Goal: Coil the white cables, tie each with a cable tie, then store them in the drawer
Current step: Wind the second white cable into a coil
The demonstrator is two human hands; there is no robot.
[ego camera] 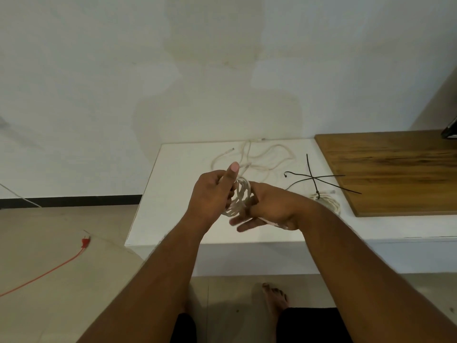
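- White cable coil (241, 196) is held in the air between both hands, above the near part of the white table (173, 194).
- The left hand (212, 191) is clamped on the loops from 9 o'clock, with the fingers curled round them and the thumb raised.
- The right hand (269, 206) is placed at 3 o'clock of the loops; its thumb is hooked through them, and its other fingers are stretched out below.
- A loose white cable (262, 157) is spread on the table at 12 o'clock of the hands.
- Black cable ties (314, 179) are crossed at 2 o'clock of the hands.
- A tied coil (326, 203) is seen just below them, partly hidden by the right forearm.
- A wooden board (395, 169) is laid on the table at 3 o'clock.
- A red cord (84, 241) is seen on the floor at 8 o'clock.
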